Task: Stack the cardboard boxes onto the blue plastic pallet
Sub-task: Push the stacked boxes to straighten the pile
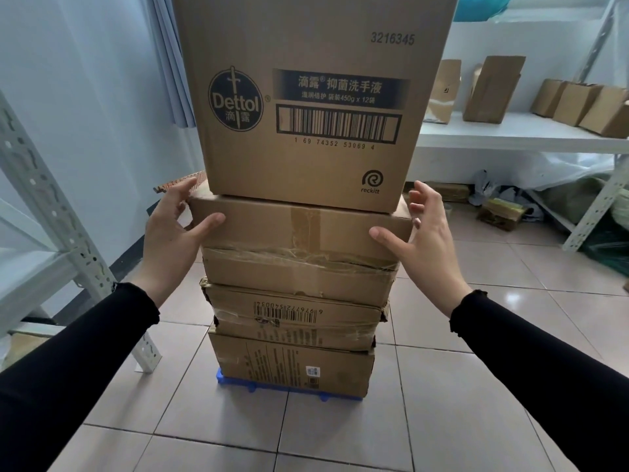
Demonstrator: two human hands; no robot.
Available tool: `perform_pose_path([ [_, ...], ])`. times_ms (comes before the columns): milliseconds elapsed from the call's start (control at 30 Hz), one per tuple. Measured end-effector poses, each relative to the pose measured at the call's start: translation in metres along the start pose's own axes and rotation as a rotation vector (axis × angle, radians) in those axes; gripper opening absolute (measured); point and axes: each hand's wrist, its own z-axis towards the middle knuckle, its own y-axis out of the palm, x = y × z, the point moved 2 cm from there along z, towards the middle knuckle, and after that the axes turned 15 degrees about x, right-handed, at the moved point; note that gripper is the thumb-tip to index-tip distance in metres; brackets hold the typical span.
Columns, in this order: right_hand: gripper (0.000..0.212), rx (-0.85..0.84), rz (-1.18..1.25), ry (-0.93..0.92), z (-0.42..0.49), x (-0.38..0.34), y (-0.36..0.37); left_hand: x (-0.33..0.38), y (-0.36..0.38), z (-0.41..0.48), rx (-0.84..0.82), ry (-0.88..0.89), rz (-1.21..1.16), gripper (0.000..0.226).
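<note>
A stack of cardboard boxes stands on the blue plastic pallet (pixel 238 386) on the floor. The bottom box (pixel 292 367) carries a small white label. Above it sits a taped box with a barcode (pixel 296 318), then a flat taped box (pixel 299 247). On top rests a tall Dettol box (pixel 306 97), its upper part cut off by the frame. My left hand (pixel 173 229) is spread at the flat box's left end, thumb on its front face. My right hand (pixel 422 233) is spread at its right end, thumb touching the front. Neither hand holds anything.
A white metal rack (pixel 51 206) stands at the left, its foot near the pallet. At the right, a white shelf (pixel 510 131) holds several small cardboard boxes, with bags and packages (pixel 503 209) on the floor beneath. Tiled floor surrounds the pallet.
</note>
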Motion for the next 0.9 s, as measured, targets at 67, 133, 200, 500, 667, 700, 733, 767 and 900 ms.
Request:
perform_pose_path([
  [67,0.107,-0.017,0.005,0.059,-0.009,0.009,-0.001,-0.009,-0.004,-0.010,-0.012,-0.036,0.035,0.072],
  [133,0.115,-0.058,-0.005,0.130,-0.022,0.022,-0.001,-0.021,-0.007,-0.024,-0.015,-0.061,0.059,0.074],
  [200,0.121,-0.128,-0.030,0.228,-0.038,0.039,0.003,-0.036,-0.008,-0.042,-0.041,-0.102,0.102,0.079],
  [500,0.066,-0.394,0.000,0.404,-0.091,0.087,0.031,-0.086,0.011,-0.084,-0.306,-0.382,0.033,0.060],
  [667,0.053,-0.330,0.057,0.429,-0.099,0.095,0.041,-0.095,0.014,-0.083,-0.278,-0.373,0.017,0.037],
  [700,0.053,-0.326,0.056,0.426,-0.100,0.097,0.042,-0.096,0.015,-0.084,-0.271,-0.376,0.017,0.037],
  [733,0.052,-0.327,0.054,0.417,-0.101,0.098,0.043,-0.098,0.016,-0.085,-0.258,-0.379,0.012,0.038],
  [767,0.052,-0.326,0.053,0.406,-0.101,0.098,0.043,-0.098,0.016,-0.086,-0.244,-0.377,0.011,0.040],
  [900,0.053,-0.314,0.017,0.384,-0.100,0.096,0.045,-0.097,0.019,-0.089,-0.202,-0.372,0.017,0.043],
])
